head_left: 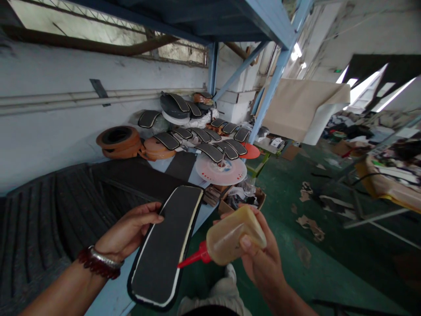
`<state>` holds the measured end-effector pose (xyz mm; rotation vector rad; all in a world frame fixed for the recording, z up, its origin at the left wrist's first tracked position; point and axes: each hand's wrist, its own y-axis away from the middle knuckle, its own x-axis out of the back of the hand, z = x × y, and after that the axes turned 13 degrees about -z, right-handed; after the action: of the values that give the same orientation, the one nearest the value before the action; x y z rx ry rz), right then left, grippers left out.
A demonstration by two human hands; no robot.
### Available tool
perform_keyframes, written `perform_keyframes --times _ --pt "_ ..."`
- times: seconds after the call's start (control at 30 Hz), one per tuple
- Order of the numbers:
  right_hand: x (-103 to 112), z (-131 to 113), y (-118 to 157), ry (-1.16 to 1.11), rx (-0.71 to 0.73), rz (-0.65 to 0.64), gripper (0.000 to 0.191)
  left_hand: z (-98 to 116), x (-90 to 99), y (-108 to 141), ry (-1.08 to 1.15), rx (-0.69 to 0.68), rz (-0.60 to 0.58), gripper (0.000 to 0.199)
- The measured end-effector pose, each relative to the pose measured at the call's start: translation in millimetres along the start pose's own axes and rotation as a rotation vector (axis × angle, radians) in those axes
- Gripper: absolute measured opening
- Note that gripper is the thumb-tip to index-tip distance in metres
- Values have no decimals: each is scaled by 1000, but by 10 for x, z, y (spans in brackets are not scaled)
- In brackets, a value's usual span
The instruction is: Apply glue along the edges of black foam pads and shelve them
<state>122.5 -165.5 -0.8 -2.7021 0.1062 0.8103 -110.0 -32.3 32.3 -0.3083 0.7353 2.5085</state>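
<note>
My left hand (140, 226) pinches the left edge of a long black pad (166, 245) with rounded corners, thumb on top. A pale line of glue runs around the pad's border, white along the left and bottom and yellower at the upper right. In my right hand (263, 254) is a squeeze bottle (232, 237) of yellowish glue, tilted down to the left. Its red nozzle (194, 256) meets the glue line on the pad's right edge. The fingers wrap the bottle, with the thumb pressed on its side.
Several similar curved pads (210, 151) lie on the blue bench beyond, near orange tape rolls (118, 140) and a white reel (221, 171). Black ribbed sheets (42, 219) cover the left side. A blue shelf post (268, 96) rises at the bench's right; a scrap box (245, 197) stands below.
</note>
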Motion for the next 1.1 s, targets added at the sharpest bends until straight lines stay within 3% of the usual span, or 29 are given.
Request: perform_keyframes --times 0.37,0.6,0.87,1.1 --pt "24 114 96 -19 -41 -26 52 -41 176 -52 109 -104 191 23" --pt "101 41 52 25 -18 26 48 -219 283 -8 245 -120 203 21" --pt "161 -47 -80 89 153 214 46 -283 19 -25 493 -68 343 29" --pt "239 7 -11 118 161 214 51 -333 -83 -32 609 -115 393 38"
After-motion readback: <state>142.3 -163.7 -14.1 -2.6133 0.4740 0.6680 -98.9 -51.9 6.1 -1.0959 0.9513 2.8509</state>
